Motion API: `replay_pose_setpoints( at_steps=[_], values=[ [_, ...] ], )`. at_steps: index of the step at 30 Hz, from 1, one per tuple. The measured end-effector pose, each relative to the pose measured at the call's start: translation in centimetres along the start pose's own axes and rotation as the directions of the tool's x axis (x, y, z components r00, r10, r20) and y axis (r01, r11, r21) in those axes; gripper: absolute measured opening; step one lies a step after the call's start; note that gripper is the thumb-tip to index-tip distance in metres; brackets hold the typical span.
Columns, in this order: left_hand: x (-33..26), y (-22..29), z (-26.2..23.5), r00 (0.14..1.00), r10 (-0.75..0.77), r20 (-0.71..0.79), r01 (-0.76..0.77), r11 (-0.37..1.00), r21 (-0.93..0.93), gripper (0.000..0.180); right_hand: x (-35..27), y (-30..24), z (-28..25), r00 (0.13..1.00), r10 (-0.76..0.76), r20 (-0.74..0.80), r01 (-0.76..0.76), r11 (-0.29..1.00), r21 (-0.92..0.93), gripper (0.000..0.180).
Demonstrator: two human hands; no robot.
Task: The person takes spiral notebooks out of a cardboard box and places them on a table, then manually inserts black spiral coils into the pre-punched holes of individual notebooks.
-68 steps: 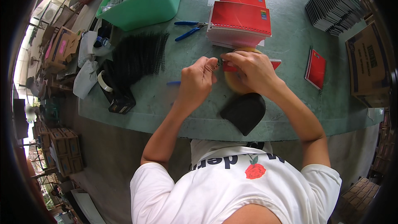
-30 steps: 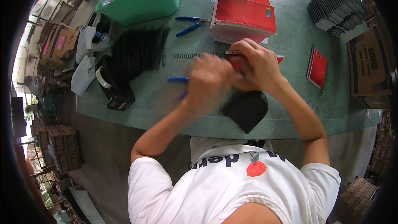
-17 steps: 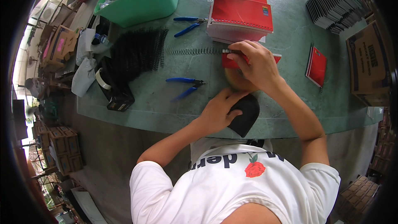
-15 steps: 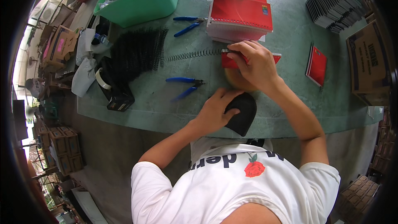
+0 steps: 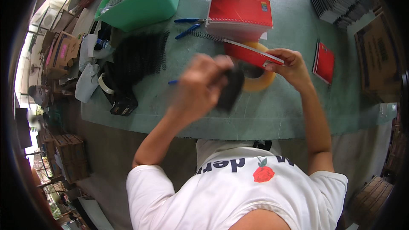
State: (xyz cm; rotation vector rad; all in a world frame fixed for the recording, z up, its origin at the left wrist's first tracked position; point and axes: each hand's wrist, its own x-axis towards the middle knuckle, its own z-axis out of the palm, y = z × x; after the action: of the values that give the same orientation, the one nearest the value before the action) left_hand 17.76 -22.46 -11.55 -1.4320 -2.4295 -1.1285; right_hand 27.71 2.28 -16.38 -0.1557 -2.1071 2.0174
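My right hand (image 5: 292, 66) pinches the right end of a small red notebook (image 5: 249, 54), holding it tilted above the table. From the notebook's left end a black spiral wire coil (image 5: 206, 35) sticks out to the left. My left hand (image 5: 202, 81), smeared by motion, is closed on a black rounded pad-like piece (image 5: 231, 90), whose kind I cannot make out. Behind the notebook lies a yellowish roll of tape (image 5: 266, 81), partly covered. A stack of red notebooks (image 5: 240, 12) stands just beyond.
Blue-handled cutters (image 5: 187, 29) lie left of the stack; a second pair (image 5: 172, 82) is mostly hidden by my left hand. Black coils (image 5: 140, 55) are heaped at left, near a green bin (image 5: 140, 6). At right are a red notebook (image 5: 324, 63) and a cardboard box (image 5: 377, 59).
My left hand has lifted the black piece up and leftward. My right hand has shifted from the coil to the notebook's right end, and the notebook is now raised and tilted, uncovering the tape roll.
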Motion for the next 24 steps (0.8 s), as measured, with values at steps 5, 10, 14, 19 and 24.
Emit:
replay_pose_setpoints(
  at_steps=[5, 10, 14, 19, 24],
  values=[
    [0.9, -0.8, 1.2, 0.998, -0.053, 0.034, 0.055, 0.997, -0.061, 0.038, 0.5, 4.1, 2.9, 0.975, -0.159, -0.154, 0.178, 0.977, 0.116, 0.025],
    [-2.7, 2.0, 5.6, 0.905, 0.116, 0.409, 0.085, 0.893, -0.442, 0.037, 2.8, 4.2, 2.1, 0.990, -0.122, -0.070, 0.133, 0.971, 0.199, 0.027],
    [-3.4, 1.5, 9.6, 0.920, 0.034, 0.390, 0.120, 0.924, -0.364, 0.035, 3.0, 1.7, 2.3, 0.997, -0.067, 0.030, 0.061, 0.983, 0.175, 0.029],
    [-2.0, 1.1, 3.1, 0.999, -0.018, 0.049, 0.032, 0.955, -0.295, 0.030, 2.4, 1.9, 0.6, 0.998, -0.057, -0.008, 0.058, 0.994, 0.095, 0.027],
    [-4.8, -0.5, 7.0, 0.992, 0.053, 0.111, -0.043, 0.995, -0.092, 0.034, 2.8, 1.1, 2.5, 0.999, -0.035, -0.005, 0.036, 0.998, 0.049, 0.023]
  ],
)
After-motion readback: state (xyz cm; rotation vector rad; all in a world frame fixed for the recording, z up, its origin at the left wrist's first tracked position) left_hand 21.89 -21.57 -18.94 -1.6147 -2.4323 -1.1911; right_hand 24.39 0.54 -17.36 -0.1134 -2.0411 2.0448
